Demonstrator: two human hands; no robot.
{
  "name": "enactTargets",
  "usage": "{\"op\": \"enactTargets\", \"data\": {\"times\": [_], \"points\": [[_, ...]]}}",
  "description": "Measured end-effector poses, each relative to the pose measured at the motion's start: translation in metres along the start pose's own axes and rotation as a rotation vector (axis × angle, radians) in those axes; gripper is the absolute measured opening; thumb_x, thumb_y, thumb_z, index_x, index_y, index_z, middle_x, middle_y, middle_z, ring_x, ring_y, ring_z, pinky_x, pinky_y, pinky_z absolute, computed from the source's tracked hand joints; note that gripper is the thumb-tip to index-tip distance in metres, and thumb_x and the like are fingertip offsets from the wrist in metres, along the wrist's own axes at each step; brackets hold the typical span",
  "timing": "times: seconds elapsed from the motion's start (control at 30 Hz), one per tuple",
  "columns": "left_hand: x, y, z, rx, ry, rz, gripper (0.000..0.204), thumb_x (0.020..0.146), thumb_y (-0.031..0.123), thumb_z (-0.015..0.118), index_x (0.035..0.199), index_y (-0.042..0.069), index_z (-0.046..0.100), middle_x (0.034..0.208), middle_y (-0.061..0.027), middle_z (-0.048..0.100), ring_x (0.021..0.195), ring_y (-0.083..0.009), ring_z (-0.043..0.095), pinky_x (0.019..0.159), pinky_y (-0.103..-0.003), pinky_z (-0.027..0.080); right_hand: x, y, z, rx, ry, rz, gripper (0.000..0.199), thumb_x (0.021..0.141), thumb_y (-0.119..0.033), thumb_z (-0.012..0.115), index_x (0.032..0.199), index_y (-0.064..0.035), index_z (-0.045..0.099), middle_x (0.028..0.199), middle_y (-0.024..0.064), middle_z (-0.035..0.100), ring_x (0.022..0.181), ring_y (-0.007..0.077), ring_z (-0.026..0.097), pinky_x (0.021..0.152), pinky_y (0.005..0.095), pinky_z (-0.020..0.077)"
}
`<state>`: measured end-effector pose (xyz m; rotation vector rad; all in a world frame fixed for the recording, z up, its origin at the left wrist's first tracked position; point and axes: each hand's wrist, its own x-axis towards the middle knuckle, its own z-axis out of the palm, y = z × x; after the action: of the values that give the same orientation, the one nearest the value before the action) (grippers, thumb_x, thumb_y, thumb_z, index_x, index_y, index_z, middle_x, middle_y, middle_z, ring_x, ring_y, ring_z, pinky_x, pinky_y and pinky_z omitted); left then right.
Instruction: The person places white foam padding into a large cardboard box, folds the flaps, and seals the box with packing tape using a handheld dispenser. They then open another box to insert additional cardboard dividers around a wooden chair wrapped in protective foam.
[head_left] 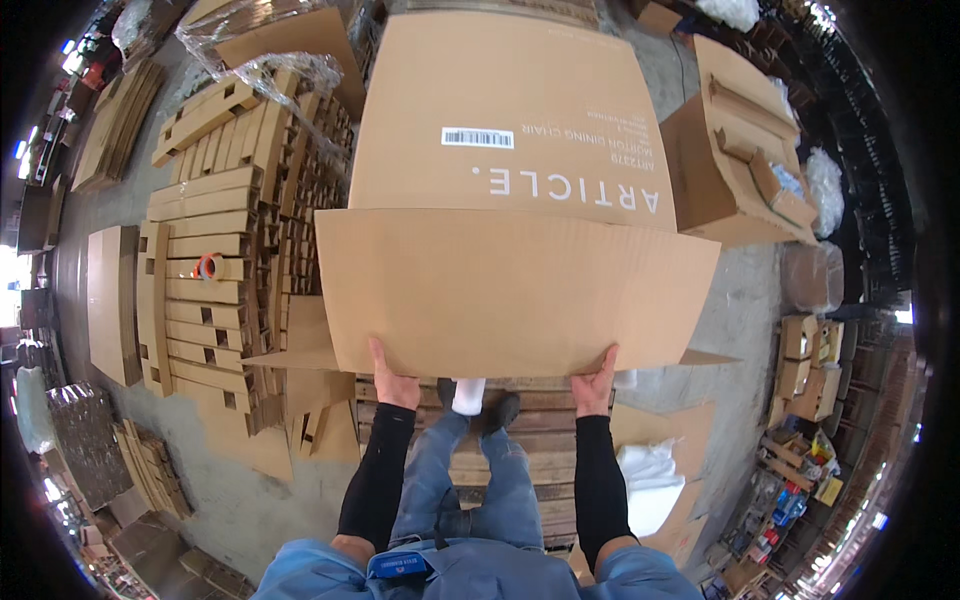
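Note:
In front of me stands a large brown cardboard box (430,90) with a white label and white print on its side. A wide flap (510,290) of it bends out toward me. My left hand (397,382) grips the near edge of this flap near its left end, thumb on top and fingers hidden underneath. Near the right end, my right hand (596,383) holds the same edge in the same way. Side flaps (300,359) stick out lower down to the left and right. A white wrapped piece (468,397) shows below the flap, between my legs.
Stacked cardboard strips (205,290) fill the left side, with an orange-and-white tape roll (208,267) on them. At the right is an open carton (735,150) with packing inside. White foam sheets (650,485) lie near my right arm. Wooden pallet boards (520,450) are under my feet.

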<state>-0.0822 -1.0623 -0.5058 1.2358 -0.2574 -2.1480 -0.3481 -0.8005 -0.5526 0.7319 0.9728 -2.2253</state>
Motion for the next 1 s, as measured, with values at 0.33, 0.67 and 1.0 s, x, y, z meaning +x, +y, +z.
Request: {"op": "enactTargets", "data": {"times": [0.33,0.67,1.0], "points": [[-0.003,0.148,0.255,-0.051,-0.255,0.052,0.063,0.103,0.053,0.051,0.152,0.016,0.039,0.152,-0.0047,0.046,0.14,-0.0277,0.043,0.116,-0.048,0.034,0.022,-0.14,0.271,-0.235,-0.332,-0.055,0.058,0.101,-0.046,0.059,0.147,-0.0134,0.047,0.142,0.0055,0.058,0.131,0.0274,0.054,0.109,0.0457,0.0445],[0.204,0.317,0.587,0.02,-0.675,-0.216,0.067,0.101,0.044,0.05,0.154,0.008,0.031,0.159,-0.0139,0.037,0.145,-0.0397,0.034,0.12,-0.065,0.018,0.256,-0.273,0.579,-1.172,-0.767,-0.992,0.07,0.076,-0.016,0.08,0.14,-0.0009,0.054,0.124,0.0197,0.066,0.109,0.0327,0.065,0.092,0.0398,0.0538],[0.415,0.435,0.783,0.128,-0.593,0.538,0.068,0.105,0.036,0.051,0.157,0.006,0.019,0.16,-0.0242,0.023,0.143,-0.0376,0.037,0.115,-0.06,0.038,0.456,-0.269,0.902,-0.192,-0.56,-0.177,0.053,0.103,-0.015,0.047,0.15,0.0018,0.027,0.154,0.0206,0.03,0.141,0.0374,0.035,0.114,0.064,0.0325]]}}
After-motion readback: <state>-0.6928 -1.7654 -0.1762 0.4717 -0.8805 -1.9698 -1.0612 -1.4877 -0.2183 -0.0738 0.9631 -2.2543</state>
